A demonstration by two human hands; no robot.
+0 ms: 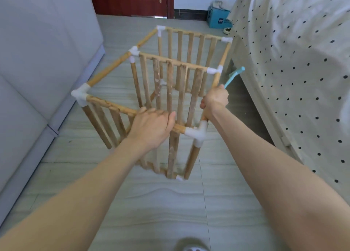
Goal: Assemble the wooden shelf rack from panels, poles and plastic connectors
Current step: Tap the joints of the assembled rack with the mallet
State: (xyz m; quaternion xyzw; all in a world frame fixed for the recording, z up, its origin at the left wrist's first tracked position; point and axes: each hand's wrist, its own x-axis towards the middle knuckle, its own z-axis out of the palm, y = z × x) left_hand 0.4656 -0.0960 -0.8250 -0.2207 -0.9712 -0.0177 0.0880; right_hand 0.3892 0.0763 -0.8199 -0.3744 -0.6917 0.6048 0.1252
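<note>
Nearly finished by the look: rack (161, 91) standing mid-frame on the floor (151, 203), connectors (198, 133) seated, left hand (153, 127) wrapped over the near rail, right hand (215, 101) clutching a pole plus blue tool (233, 76).

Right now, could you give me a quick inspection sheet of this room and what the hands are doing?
Surface: grey tiled floor, the rack stands on it.
Job's things: wooden rack with three slatted panels, poles joined by white connectors.
Clutter: blue box by the far wall.
Hands: left hand grips the near panel's top rail; right hand grips a side pole and holds a light blue tool.
Cables: nothing seen.
Surroundings: dotted bedspread on the right, grey cabinet on the left, dark red door beyond.
</note>
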